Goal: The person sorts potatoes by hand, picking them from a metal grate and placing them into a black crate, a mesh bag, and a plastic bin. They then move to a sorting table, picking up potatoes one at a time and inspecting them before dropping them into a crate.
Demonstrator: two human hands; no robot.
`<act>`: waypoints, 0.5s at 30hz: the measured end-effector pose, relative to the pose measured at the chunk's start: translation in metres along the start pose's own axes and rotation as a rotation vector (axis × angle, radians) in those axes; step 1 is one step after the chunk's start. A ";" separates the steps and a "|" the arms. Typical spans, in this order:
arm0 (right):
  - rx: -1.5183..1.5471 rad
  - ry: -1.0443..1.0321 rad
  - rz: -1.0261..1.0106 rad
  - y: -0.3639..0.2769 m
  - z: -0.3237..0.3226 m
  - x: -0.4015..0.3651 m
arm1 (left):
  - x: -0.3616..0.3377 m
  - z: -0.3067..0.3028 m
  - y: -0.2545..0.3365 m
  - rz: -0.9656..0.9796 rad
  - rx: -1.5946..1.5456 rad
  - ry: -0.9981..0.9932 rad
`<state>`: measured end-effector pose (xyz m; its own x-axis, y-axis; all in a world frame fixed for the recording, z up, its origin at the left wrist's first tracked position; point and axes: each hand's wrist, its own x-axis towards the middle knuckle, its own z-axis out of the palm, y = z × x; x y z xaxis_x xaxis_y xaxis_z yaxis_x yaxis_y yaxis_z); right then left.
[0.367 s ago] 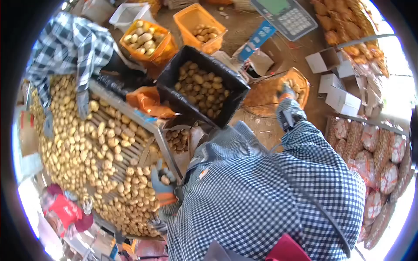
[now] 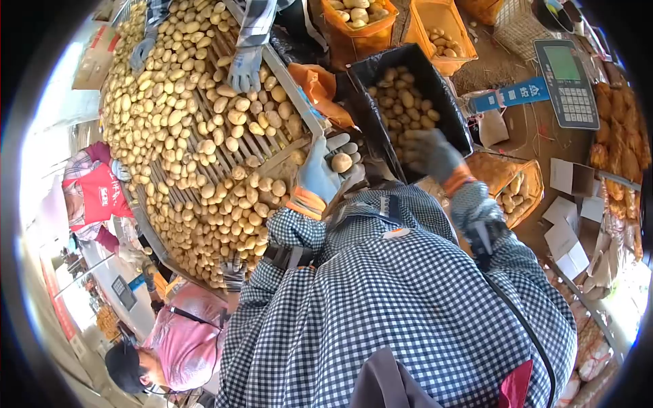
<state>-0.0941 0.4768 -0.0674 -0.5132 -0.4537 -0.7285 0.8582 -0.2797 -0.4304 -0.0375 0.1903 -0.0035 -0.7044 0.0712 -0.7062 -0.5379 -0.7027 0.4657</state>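
My left hand [image 2: 318, 175], in a grey glove with an orange cuff, is at the edge of the sorting table [image 2: 299, 102]. A potato [image 2: 341, 162] lies in its curled fingers. My right hand [image 2: 442, 162], gloved alike, is over the near right side of a black-lined crate [image 2: 371, 112]. Motion smears its fingers, so what they hold, if anything, does not show. Several potatoes [image 2: 405, 98] lie inside the crate. Many loose potatoes [image 2: 238, 197] cover the slatted table to the left. Right of my right hand stands an orange mesh bag [image 2: 537, 183] with potatoes in it.
A co-worker's gloved hand [image 2: 245, 70] rests over the potatoes across the table. Another person in red [image 2: 102, 187] stands at the far left, one in pink [image 2: 187, 336] lower left. Orange crates [image 2: 442, 20], a scale display [image 2: 566, 78] and white boxes [image 2: 566, 238] stand beyond.
My right hand has moved from the orange mesh bag to the black-lined crate. My left hand has come off the potato pile to the table's edge, with a potato. The view has turned.
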 end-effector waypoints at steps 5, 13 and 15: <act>0.182 -0.232 0.150 0.045 0.084 0.043 | 0.041 -0.058 -0.027 0.311 0.364 -0.009; 0.360 -0.319 0.108 0.042 0.084 0.049 | 0.014 -0.090 -0.022 0.623 1.955 0.533; 0.363 -0.280 0.083 0.037 0.087 0.044 | 0.025 -0.111 -0.031 0.685 1.930 0.520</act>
<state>-0.0858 0.3730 -0.0688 -0.4682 -0.6843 -0.5590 0.8637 -0.4881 -0.1259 0.0126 0.1349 -0.0949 -0.9704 -0.2126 -0.1143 -0.2346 0.9421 0.2397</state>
